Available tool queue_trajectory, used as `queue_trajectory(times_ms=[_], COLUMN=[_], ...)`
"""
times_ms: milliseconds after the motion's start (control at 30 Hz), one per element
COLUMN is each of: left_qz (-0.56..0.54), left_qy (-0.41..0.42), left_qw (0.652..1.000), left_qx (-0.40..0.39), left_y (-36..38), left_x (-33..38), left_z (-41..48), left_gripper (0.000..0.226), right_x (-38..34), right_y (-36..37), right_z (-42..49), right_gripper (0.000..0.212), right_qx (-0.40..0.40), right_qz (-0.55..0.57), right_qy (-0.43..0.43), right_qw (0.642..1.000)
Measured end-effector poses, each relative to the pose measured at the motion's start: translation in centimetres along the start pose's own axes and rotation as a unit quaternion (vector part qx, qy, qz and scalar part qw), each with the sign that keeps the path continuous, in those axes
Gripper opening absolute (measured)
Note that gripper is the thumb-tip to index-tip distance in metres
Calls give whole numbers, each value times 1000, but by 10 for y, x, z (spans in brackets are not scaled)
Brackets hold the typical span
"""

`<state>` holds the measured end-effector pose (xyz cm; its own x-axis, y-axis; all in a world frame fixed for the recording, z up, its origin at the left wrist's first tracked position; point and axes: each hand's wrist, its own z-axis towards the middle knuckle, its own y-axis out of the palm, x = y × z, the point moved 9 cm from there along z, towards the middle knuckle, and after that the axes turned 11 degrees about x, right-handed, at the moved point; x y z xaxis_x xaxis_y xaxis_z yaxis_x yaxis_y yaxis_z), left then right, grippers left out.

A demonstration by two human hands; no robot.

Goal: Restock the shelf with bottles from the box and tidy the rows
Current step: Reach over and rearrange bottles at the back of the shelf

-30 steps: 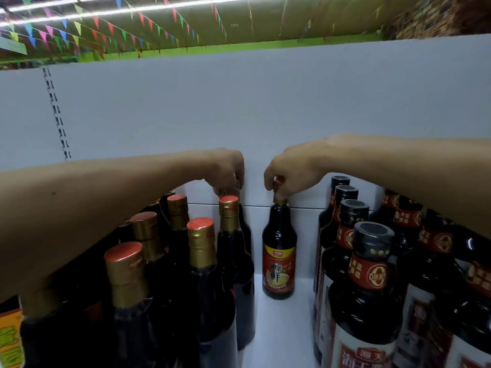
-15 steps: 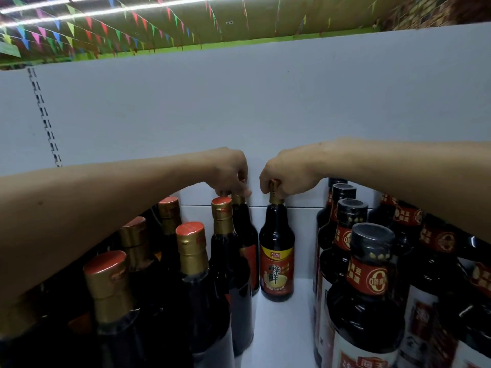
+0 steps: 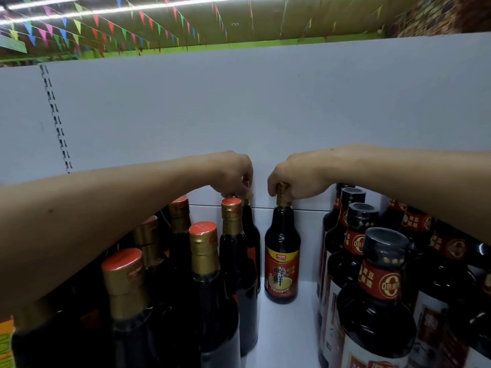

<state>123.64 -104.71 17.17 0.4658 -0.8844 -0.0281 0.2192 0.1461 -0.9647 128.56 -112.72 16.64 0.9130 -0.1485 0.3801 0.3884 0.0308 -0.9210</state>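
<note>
Head view: right hand (image 3: 295, 176) is pinching the labelled bottle (image 3: 282, 261) by its cap, far on the shelf (image 3: 281, 338); left hand (image 3: 233, 173) is pinching the dark bottle (image 3: 253, 232) just left.

Bare shelf lane (image 3: 281, 330) — gold-capped bottles (image 3: 204, 251) left, black-capped bottles (image 3: 377, 274) right.

A white shelf board (image 3: 281, 338) runs up the lower middle of the frame to a white back panel (image 3: 265, 115), which carries a slotted upright strip (image 3: 57, 120) at the left. At lower left, dark glass bottles with gold foil necks and red caps (image 3: 204, 251) stand upright on the board in close rows. At centre, near the panel, a single dark bottle with a red and yellow label (image 3: 282, 264) stands upright on bare board. At lower right, larger dark bottles with black caps and red neck bands (image 3: 377, 282) stand in rows.
</note>
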Motion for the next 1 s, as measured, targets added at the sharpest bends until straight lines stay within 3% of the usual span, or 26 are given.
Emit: queue_trajectory(times_ms=[133,333,500,633,833,1000], left_qz=[5,8,-45,-76,-125,-131], left_qy=[-10,-3,6,3,6,19], left_qw=[1000,1000,999,995,985,985], left_qx=[-8,-26,-5,-65,-119,-115], left_y=[-1,-17,-50,-51,-45,-36], left_x=[1,0,-3,-9,-11,-4], left_z=[-2,-15,-39,-64,-90,-89], left_gripper=[27,48,25,19,22,18], right_x=[-2,-14,-41,-65,-83,-89], right_y=[-4,-32,-54,-59,-49,-39], right_z=[-6,-19,-29,-30,-22,-20], right_gripper=[41,38,34,38,33,25], right_qx=[2,54,70,57,53,68], right_qz=[3,1,108,186,197,180], right_qy=[4,-20,-55,-72,-50,-40], right_qw=[1000,998,990,978,978,981])
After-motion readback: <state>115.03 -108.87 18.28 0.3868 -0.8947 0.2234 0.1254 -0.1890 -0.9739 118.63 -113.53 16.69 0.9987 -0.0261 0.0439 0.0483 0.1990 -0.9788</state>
